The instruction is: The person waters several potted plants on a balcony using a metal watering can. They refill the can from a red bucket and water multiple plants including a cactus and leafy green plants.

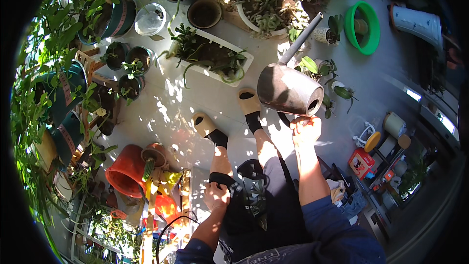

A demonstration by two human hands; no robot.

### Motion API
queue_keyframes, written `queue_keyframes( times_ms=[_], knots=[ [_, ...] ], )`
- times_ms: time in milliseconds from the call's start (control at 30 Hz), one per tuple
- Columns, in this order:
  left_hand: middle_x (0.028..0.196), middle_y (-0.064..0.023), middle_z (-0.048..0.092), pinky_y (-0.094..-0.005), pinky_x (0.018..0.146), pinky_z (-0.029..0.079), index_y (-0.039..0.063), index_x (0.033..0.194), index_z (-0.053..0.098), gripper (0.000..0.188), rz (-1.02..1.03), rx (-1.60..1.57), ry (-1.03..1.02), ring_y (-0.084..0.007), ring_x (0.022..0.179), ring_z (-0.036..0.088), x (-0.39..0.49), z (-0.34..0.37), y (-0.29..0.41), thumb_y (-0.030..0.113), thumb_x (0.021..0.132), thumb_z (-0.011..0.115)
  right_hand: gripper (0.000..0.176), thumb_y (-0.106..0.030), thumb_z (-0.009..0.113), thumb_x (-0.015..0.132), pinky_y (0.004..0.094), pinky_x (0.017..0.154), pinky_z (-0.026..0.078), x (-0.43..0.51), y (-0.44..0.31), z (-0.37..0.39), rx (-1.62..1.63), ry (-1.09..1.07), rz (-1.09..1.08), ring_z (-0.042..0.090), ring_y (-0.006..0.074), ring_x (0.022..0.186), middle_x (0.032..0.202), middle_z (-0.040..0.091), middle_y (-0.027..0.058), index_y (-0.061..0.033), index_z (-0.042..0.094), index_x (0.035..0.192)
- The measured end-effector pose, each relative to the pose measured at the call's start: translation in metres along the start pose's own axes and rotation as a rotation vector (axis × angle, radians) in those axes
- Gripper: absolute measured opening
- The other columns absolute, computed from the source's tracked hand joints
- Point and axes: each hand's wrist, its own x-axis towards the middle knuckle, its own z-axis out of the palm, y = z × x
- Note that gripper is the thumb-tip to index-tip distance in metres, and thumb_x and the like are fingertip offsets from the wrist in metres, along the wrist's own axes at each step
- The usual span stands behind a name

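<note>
My right hand (306,129) grips the handle of a dark grey-brown watering can (280,88). The can is held off the floor with its long spout (300,38) pointing away from me, and its filling hole faces back toward me. My left hand (217,195) rests on my left knee, with its fingers curled; whether they hold anything is hidden. Ahead of my feet stands a white rectangular planter (220,53) with low succulents and dark soil. Small leafy plants (309,65) sit on the floor partly behind the can.
A round white-rimmed pot (242,7) of trailing succulents stands at the far side. Right of it is a green plastic basin (375,36). Green pots and vines (66,80) crowd the left. Near my left leg are an orange-red bucket (126,165) and a potted cactus (148,169).
</note>
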Motion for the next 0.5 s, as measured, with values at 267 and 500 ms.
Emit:
queue_keyframes(
  times_ms=[267,500],
  knots=[
    [0.102,-0.013,0.061,-0.0487,0.079,0.053,0.008,0.086,0.065,0.024,0.012,0.001,0.02,-0.0348,0.096,0.061,0.0,0.006,-0.004,0.031,0.081,0.06,0.038,-0.036,0.037,0.094,0.0314,0.042,0.033,-0.019,0.006,-0.029,-0.248,-0.091,0.019,0.033,0.0174,0.034,0.043,0.04,0.0044,-0.0077,0.054,0.076],
    [0.098,-0.013,0.061,-0.0473,0.078,0.053,0.008,0.081,0.064,0.022,0.036,-0.014,0.064,-0.035,0.091,0.062,0.0,0.005,-0.004,0.03,0.08,0.061,0.039,-0.034,0.038,0.097,0.0305,0.038,0.031,-0.03,0.02,-0.047,-0.084,-0.089,0.091,0.032,0.0175,0.033,0.045,0.041,0.0048,-0.0059,0.055,0.077]
  ],
)
